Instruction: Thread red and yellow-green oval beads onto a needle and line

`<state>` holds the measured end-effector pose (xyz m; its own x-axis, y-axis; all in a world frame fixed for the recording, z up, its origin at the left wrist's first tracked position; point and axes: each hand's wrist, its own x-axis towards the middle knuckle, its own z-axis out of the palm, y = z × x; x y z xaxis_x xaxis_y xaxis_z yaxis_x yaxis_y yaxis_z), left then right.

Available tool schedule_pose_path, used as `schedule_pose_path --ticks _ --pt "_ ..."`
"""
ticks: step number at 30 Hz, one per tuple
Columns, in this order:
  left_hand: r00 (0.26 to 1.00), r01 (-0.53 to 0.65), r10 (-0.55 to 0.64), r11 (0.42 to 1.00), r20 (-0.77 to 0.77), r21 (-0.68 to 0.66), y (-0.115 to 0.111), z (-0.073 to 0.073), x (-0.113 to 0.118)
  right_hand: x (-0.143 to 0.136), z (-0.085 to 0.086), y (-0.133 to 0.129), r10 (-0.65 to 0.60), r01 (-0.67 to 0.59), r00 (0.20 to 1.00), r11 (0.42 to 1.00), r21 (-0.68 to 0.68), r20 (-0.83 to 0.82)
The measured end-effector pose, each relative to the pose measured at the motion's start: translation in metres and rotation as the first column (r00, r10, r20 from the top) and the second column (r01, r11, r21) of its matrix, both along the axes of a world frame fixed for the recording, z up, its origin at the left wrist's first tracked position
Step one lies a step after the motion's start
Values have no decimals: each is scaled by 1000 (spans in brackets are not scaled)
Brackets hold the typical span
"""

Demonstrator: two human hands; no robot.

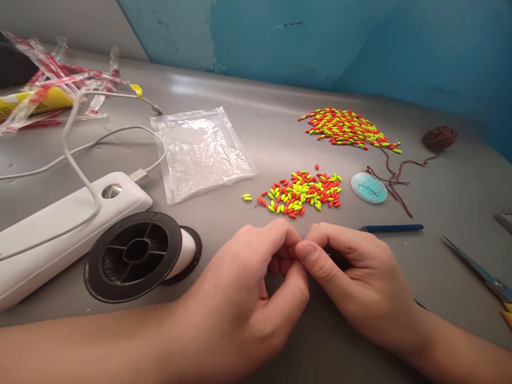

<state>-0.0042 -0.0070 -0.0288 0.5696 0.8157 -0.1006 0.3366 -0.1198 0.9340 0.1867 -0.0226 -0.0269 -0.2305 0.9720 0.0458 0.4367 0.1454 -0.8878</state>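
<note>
My left hand (pixel 256 288) and my right hand (pixel 360 282) meet at the fingertips, low in the middle of the view. Both are closed in a pinch; whatever lies between the fingers is too small and hidden to name. Just beyond them is a loose pile of red and yellow-green beads (pixel 302 192). Farther back lies a larger, denser pile of red and yellow-green pieces (pixel 348 128). A blue-handled tool (pixel 394 228) rests beside my right hand. Left of my left hand, a black spool (pixel 132 256) with white line lies on its side.
On the grey table (pixel 240 96) lie a clear bag (pixel 204 152), a white device (pixel 72 229) with a cable, and wrapped red sticks (pixel 60 80) at back left. At right are a round teal case (pixel 368 188), brown cord (pixel 439 138) and scissors (pixel 480 272).
</note>
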Motion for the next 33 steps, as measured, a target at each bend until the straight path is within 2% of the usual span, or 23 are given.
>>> schedule_pose_path --ticks 18,33 --pt "999 -3 5 999 54 -32 2 2 2 0 0 1 2 -2 1000 1000 -3 -9" --pt "999 4 -3 1000 42 -17 2 1 2 1 0 -1 14 -14 1000 1000 -8 -4"
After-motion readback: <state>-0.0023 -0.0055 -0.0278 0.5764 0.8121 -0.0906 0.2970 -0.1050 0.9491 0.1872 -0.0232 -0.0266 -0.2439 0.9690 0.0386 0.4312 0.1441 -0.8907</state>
